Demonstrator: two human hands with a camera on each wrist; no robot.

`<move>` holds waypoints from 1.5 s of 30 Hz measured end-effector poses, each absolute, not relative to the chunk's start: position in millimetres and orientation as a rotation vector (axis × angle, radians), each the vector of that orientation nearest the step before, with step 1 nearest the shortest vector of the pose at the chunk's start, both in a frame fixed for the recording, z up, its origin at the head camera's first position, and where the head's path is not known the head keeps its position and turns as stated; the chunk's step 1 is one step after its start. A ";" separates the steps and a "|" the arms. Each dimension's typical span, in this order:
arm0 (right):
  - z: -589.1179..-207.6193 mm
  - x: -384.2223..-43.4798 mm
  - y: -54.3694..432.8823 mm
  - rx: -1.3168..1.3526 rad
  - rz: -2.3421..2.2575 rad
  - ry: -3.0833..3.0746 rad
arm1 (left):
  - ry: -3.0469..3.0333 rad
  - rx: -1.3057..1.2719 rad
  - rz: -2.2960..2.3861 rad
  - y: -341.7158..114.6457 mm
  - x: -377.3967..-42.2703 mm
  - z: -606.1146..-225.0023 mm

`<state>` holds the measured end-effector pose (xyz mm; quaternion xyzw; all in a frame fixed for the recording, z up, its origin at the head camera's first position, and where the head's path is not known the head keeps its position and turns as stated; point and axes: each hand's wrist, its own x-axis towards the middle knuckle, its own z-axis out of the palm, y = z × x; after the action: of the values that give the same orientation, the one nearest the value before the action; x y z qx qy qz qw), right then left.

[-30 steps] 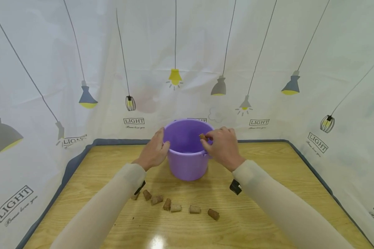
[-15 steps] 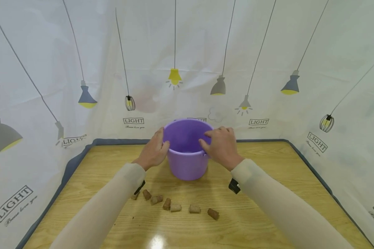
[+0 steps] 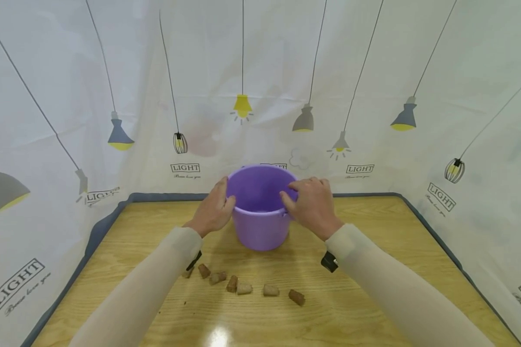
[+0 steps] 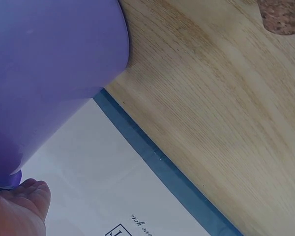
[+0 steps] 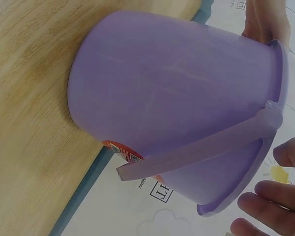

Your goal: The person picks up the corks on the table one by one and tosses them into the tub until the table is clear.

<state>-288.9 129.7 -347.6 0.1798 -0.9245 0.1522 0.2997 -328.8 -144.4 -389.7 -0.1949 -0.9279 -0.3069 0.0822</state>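
A purple bucket (image 3: 262,233) stands upright on the wooden table in the head view. My left hand (image 3: 212,209) holds its rim at the left side, thumb toward the front. At the right side of the rim is my right hand (image 3: 313,205), its thumb and fingers spread with nothing between them. The right wrist view shows the fingers (image 5: 268,206) a little apart from the rim, and the bucket's handle (image 5: 201,150) hanging down the side. Several corks lie before the bucket, among them a pale cork (image 3: 271,290) and a darker brown cork (image 3: 296,297). The bucket's bottom is mostly hidden.
White cloth printed with hanging lamps (image 3: 241,106) encloses the table at the back and sides. A dark blue border (image 3: 173,197) runs along the table's edge. Another cork (image 4: 280,17) shows at the top of the left wrist view.
The right hand has let go of a cork over the bucket's mouth; that cork is out of sight now. The left hand and the bucket keep their place.
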 end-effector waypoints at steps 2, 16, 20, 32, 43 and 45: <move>-346.8 -287.2 129.9 0.481 0.416 -2.448 | -2.766 -0.584 -0.918 -144.8 -328.8 -389.0; -354.0 -278.0 136.4 0.516 0.537 -2.374 | -2.781 -0.587 -0.901 -145.6 -328.5 -388.9; -355.3 -274.6 137.7 0.533 0.565 -2.348 | -2.778 -0.587 -0.893 -145.6 -329.4 -389.3; -362.1 -265.0 141.8 0.543 0.628 -2.294 | -2.790 -0.573 -0.922 -145.6 -329.9 -389.7; -369.9 -258.7 148.5 0.552 0.640 -2.278 | -2.796 -0.570 -0.901 -145.2 -329.1 -389.5; -371.0 -257.5 149.3 0.555 0.640 -2.281 | -2.795 -0.573 -0.903 -145.1 -328.8 -389.3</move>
<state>-257.5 149.3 -371.0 0.2141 -0.8792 0.2468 0.3468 -328.8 -145.1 -389.3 -0.1910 -0.9314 -0.3008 0.0744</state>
